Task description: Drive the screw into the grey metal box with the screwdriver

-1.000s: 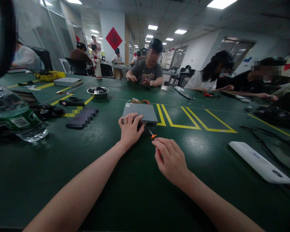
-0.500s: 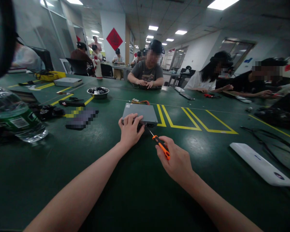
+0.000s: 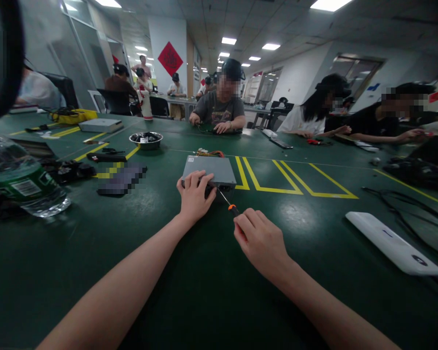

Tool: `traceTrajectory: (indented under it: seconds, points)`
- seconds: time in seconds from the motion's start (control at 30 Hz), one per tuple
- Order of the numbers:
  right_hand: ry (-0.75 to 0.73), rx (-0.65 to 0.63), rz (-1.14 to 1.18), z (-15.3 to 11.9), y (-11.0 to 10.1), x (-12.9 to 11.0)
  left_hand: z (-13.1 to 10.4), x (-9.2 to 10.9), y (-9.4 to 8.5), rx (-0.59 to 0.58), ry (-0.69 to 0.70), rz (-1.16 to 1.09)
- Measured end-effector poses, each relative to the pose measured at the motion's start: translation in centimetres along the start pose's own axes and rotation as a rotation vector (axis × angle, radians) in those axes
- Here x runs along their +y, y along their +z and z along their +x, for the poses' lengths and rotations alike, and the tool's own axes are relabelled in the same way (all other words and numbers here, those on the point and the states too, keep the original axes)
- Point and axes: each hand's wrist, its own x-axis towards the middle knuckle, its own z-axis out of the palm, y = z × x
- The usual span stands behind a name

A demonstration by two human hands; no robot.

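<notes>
A grey metal power supply unit (image 3: pixel 213 169) lies on the green table, with coloured cables (image 3: pixel 209 153) coming out of its far side. My left hand (image 3: pixel 195 194) grips its near left part, fingers over the top and thumb at the front face. In my right hand (image 3: pixel 261 238) is a screwdriver (image 3: pixel 233 209) with an orange and black handle, the fingers wrapped round it. Its shaft slants up and left, and the tip meets the unit's front face near my left thumb. What exactly the tip touches is too small to make out.
To the left stand a water bottle (image 3: pixel 25 180), a dark blurred-out phone-like slab (image 3: pixel 121 181) and a metal bowl (image 3: pixel 146 141) of small dark parts. A white oblong device (image 3: pixel 392 243) and black cables (image 3: pixel 416 214) lie right. A person (image 3: pixel 221 104) sits opposite; others sit at the right.
My right hand has turned and closed further over the screwdriver handle, hiding more of it. My left hand stays on the power supply unit. The whole view has shifted slightly.
</notes>
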Motion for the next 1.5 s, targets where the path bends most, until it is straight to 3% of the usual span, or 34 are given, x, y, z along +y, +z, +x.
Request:
traceTrajectory:
  seconds: [0.13,0.5,1.1,1.37,1.5]
  points:
    - [-0.023,-0.038,-0.018,-0.1,-0.3,-0.1,0.0,0.0,0.0,0.008,0.003,0.005]
    - [0.090,0.089,0.088,-1.1,-1.2,2.4,0.0,0.0,0.0,0.016,0.012,0.022]
    - [0.086,0.114,0.073,-0.9,-1.1,2.5,0.0,-0.1,0.0,-0.001,0.002,-0.005]
    - [0.288,0.165,0.155,-0.4,-1.5,4.2,0.0,-0.2,0.0,0.001,0.012,0.002]
    - [0.287,0.156,0.149,-0.6,-1.4,3.9,0.0,-0.1,0.0,-0.002,0.003,0.006]
